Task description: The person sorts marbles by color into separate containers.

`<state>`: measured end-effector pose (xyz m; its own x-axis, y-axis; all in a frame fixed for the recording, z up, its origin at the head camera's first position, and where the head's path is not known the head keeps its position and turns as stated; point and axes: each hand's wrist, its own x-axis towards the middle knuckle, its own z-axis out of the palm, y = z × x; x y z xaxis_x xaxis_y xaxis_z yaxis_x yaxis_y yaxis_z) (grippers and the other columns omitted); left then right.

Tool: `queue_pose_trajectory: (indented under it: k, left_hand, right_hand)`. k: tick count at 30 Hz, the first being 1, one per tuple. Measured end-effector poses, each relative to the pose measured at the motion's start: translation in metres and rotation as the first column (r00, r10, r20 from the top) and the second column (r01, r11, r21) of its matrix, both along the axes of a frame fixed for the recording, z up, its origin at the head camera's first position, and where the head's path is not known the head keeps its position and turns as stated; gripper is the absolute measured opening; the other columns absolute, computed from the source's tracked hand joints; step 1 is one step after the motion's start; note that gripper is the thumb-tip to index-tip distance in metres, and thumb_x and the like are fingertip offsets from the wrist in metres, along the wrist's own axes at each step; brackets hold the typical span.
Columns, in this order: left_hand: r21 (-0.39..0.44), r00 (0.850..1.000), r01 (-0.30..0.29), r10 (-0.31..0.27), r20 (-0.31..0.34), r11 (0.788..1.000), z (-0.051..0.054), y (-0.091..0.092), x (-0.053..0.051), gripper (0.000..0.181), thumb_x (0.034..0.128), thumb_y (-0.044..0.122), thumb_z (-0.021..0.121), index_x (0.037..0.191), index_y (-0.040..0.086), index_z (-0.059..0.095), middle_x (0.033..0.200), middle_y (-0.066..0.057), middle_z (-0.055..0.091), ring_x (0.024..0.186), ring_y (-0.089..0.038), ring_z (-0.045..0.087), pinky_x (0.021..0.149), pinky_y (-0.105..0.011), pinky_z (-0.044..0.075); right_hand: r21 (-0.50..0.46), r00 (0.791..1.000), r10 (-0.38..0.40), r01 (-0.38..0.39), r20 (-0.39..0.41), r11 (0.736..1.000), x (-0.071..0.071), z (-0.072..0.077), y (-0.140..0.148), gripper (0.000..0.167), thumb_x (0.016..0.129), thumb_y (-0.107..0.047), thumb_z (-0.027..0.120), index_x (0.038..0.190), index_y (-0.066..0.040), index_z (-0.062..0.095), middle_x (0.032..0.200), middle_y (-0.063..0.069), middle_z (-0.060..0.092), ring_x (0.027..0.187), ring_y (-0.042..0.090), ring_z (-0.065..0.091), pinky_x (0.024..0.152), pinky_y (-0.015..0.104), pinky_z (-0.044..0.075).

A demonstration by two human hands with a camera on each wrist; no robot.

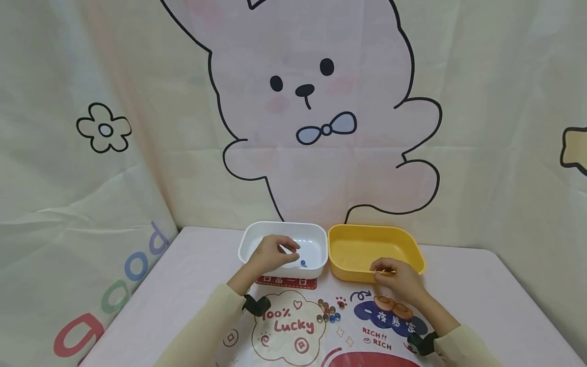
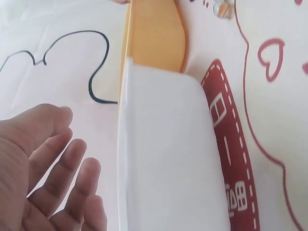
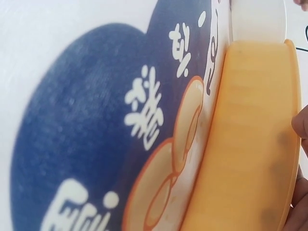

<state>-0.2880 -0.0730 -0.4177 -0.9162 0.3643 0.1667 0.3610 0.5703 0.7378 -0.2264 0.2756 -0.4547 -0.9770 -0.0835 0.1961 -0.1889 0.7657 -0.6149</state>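
My left hand (image 1: pixel 273 252) hovers over the white bin (image 1: pixel 323 250), thumb and fingertips apart and nothing between them. A blue marble (image 1: pixel 303 263) lies in that bin below the fingertips. In the left wrist view the relaxed fingers (image 2: pixel 77 156) show beside the bin's white wall (image 2: pixel 173 149). My right hand (image 1: pixel 398 277) is over the front rim of the yellow bin (image 1: pixel 337 260), its thumb and forefinger apart. In the right wrist view a fingertip (image 3: pixel 301 122) is at the yellow rim, and dark patches show through the wall; what makes them is unclear.
A loose cluster of amber and blue marbles (image 1: pixel 329 312) lies on the printed tablecloth (image 1: pixel 197 285) in front of the bins. The two bins stand side by side against a cloth backdrop (image 1: pixel 495 178) with a cartoon bear.
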Motion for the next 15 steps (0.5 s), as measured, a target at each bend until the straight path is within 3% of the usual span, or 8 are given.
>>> queue_pose_trajectory:
  k: [7, 15]
  left_hand:
    - [0.011, 0.999, 0.032, -0.031, -0.022, 0.999, 0.002, 0.008, 0.025, 0.014, 0.0817, 0.026, 0.075, 0.096, 0.022, 0.074, 0.091, 0.007, 0.071, 0.072, -0.011, 0.057, 0.063, -0.025, 0.048]
    - [0.05, 0.997, 0.067, -0.069, 0.039, 0.996, -0.005, 0.017, 0.049, 0.017, 0.0824, 0.023, 0.074, 0.099, 0.019, 0.074, 0.09, 0.008, 0.069, 0.071, -0.012, 0.058, 0.058, -0.022, 0.05]
  right_hand:
    - [-0.013, 1.0, 0.005, -0.005, -0.003, 1.0, 0.0, -0.001, 0.0, 0.01, 0.086, -0.014, 0.069, 0.095, -0.019, 0.07, 0.096, -0.004, 0.068, 0.094, 0.018, 0.059, 0.09, 0.042, 0.053]
    - [-0.023, 1.0, 0.007, -0.007, -0.01, 1.0, 0.001, -0.001, 0.0, 0.01, 0.087, -0.014, 0.069, 0.095, -0.018, 0.07, 0.095, -0.004, 0.068, 0.094, 0.017, 0.059, 0.09, 0.042, 0.053]
